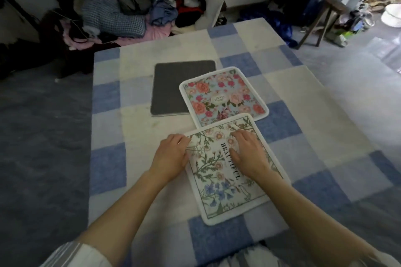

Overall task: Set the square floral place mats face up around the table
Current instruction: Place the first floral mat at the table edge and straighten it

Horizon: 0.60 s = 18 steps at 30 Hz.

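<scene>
Hands (171, 154) (249, 154) hide part of the nearest mat's (223, 191) print.

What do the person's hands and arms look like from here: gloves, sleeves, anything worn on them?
Both are bare: no gloves on the left hand or the right hand, and no ring, watch or bracelet shows. The forearms are uncovered. A light sleeve with faint stripes sits pushed up on the left arm at the lower edge; the right arm's sleeve barely shows.
</scene>
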Available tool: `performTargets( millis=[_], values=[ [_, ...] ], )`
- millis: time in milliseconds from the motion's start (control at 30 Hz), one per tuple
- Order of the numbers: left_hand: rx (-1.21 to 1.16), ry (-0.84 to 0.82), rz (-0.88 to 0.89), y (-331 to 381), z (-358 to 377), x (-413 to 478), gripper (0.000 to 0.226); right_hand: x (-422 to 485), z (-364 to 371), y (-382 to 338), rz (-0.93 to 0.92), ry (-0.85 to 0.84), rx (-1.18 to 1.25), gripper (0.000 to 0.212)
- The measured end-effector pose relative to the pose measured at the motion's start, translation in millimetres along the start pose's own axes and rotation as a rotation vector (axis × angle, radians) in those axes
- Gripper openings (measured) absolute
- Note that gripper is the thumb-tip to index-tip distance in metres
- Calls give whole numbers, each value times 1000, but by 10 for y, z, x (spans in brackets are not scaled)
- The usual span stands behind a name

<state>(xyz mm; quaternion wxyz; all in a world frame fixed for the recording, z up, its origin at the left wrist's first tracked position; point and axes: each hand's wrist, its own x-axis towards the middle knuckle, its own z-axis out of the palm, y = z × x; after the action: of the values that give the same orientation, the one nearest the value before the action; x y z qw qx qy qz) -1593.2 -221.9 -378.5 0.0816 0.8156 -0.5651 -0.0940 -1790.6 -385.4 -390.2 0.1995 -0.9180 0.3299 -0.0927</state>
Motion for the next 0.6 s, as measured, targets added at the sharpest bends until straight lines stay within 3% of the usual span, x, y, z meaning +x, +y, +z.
performTargets(
  millis=[267,600],
  values=[
    [3,-83,136,-224,56,-301,43,-748,219,-564,165,41,11,44],
    [-43,-216,243,-195,271,-293,45,-956,618,-945,236,-95,-79,41]
  ],
)
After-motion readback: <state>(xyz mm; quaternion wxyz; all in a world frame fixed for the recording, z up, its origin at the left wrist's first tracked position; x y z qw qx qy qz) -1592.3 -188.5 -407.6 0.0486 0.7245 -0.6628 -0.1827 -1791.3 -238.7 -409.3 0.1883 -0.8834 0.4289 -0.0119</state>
